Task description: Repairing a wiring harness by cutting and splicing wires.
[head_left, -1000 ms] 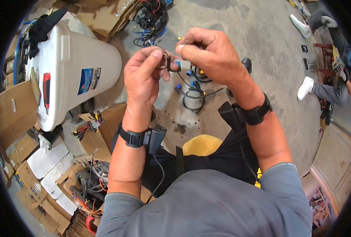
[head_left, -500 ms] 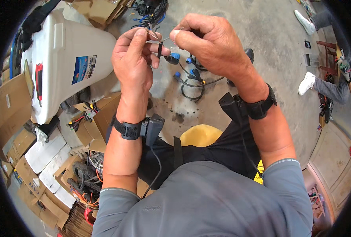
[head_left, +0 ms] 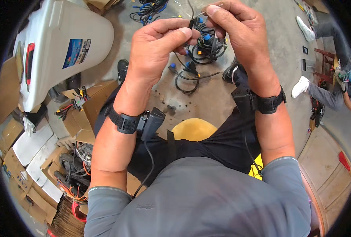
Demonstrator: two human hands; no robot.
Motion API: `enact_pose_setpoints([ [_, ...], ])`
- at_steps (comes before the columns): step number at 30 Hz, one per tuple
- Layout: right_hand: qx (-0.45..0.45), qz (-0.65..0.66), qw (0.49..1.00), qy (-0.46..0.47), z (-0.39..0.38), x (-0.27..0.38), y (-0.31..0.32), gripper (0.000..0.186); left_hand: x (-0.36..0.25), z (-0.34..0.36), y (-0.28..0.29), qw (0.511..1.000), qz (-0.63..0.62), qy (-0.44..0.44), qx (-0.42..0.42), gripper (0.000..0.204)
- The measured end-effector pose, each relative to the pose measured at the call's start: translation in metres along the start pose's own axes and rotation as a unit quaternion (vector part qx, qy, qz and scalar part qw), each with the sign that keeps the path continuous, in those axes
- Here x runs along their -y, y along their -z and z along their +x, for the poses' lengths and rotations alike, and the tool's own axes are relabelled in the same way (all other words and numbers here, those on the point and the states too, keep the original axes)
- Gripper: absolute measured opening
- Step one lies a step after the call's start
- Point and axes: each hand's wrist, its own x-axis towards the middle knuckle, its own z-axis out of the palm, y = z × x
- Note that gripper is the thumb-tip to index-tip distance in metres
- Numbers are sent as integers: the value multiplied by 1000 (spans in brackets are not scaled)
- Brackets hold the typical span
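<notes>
Holds a black sleeve [head_left: 191,23] on a thin cable [head_left: 190,6] pressed between thumb and fingertips of the left grip [head_left: 155,44], raised over the concrete floor [head_left: 283,19] near the top of the view. Pinches a pale wire [head_left: 200,14], leaving the sleeve's upper end, in the right grip [head_left: 240,28], just beside; cannot make out the covered tip. Fans out more pale strands [head_left: 179,6] toward the upper left.

Likely to handle as very light, limp along the wires, firmer and perhaps slick at the sleeve, fragile at the fine strands. Best taken hold of around the sleeve, tugging single wires only gently.

Bears a blue label [head_left: 73,53] with pale print on the white bin [head_left: 89,28], plus a small dark mark [head_left: 145,206] on the grey shirt [head_left: 207,189], too small to read.
</notes>
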Motion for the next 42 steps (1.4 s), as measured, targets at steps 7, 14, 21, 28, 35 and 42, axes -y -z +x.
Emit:
enact_pose_setpoints([
  [7, 42, -164, 985, -6, 11, -53, 42, 24, -8, -6, 18, 995, 62, -39, -73, 22],
  [14, -110, -191, 919, -327, -35, -273, 109, 22, -14, -15, 36, 984, 37, -29, -170, 22],
  [21, -365, 44, 786, -496, -115, -388, 60, 36, -26, -26, 41, 973, 33, -25, -226, 20],
  [28, -349, 261, 799, -414, -107, -404, 83, 38, -23, -24, 35, 977, 50, 14, -206, 20],
  [35, -185, 111, 932, -291, -56, -304, 33, 31, -19, -11, 38, 977, 58, 15, -203, 20],
  [42, 24, -57, 993, -97, -10, -113, 19, 30, -22, -3, 33, 983, 43, 7, -178, 18],
])
